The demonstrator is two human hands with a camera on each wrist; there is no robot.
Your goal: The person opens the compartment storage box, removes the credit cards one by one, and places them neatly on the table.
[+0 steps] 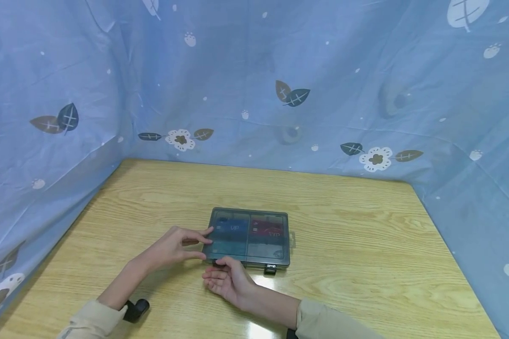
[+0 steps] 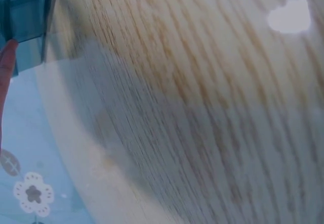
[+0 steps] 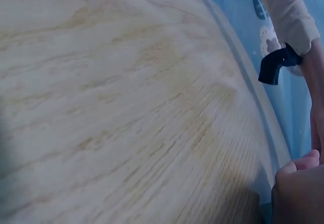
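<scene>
A flat, translucent grey-blue plastic case (image 1: 265,256) lies closed on the table. Through its lid show a blue card (image 1: 235,227) and a red card (image 1: 268,228), both lettered VIP, in side-by-side compartments. My left hand (image 1: 176,246) touches the case's left side, fingertips on the lid edge and thumb by the front left corner. One left finger (image 2: 7,62) meets the case's edge in the left wrist view. At the front, my right hand (image 1: 233,282) has its thumb against the left latch, which it mostly hides; its other fingers curl loosely below. The right latch (image 1: 270,269) shows plainly.
The wood-grain table (image 1: 365,245) extends around the case. A blue patterned cloth (image 1: 254,70) hangs along its back and sides. A clear hanging tab (image 1: 292,239) sticks out from the case's right side. A black wrist strap mount (image 1: 136,310) sits on the left forearm.
</scene>
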